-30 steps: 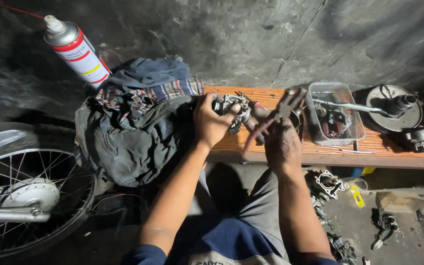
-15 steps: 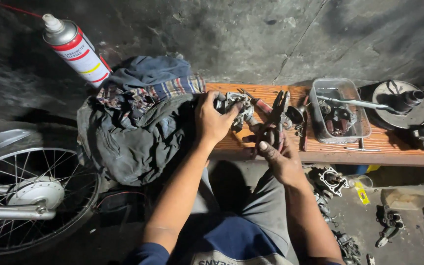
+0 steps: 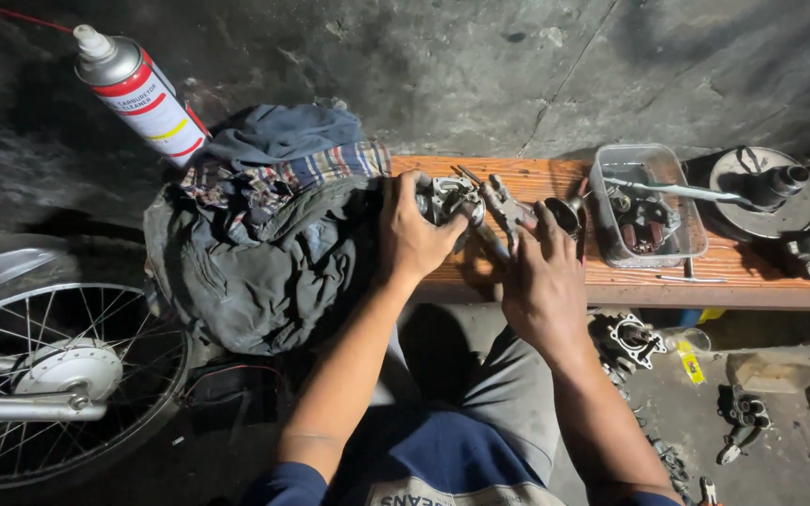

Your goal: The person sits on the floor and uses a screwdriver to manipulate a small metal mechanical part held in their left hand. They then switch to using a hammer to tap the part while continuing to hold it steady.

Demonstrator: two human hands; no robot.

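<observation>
My left hand (image 3: 414, 234) grips a small grey metal engine part, a carburetor body (image 3: 449, 198), and steadies it on the wooden bench (image 3: 752, 281). My right hand (image 3: 541, 276) holds pliers (image 3: 510, 208) whose jaws point up and left, close to the carburetor. The fingers cover most of the pliers' handles. Both forearms reach up from my lap.
A pile of dark clothes (image 3: 264, 234) lies left of the hands, with a red-and-white spray can (image 3: 138, 94) behind it. A clear plastic tray of parts (image 3: 647, 211) and a round metal clutch part (image 3: 761, 192) sit at right. A spoked wheel (image 3: 49, 375) stands at lower left. Loose engine parts (image 3: 630, 339) lie on the floor.
My right hand has come down and left with the pliers, from raised over the bench to close beside the carburetor. The left hand has kept its grip.
</observation>
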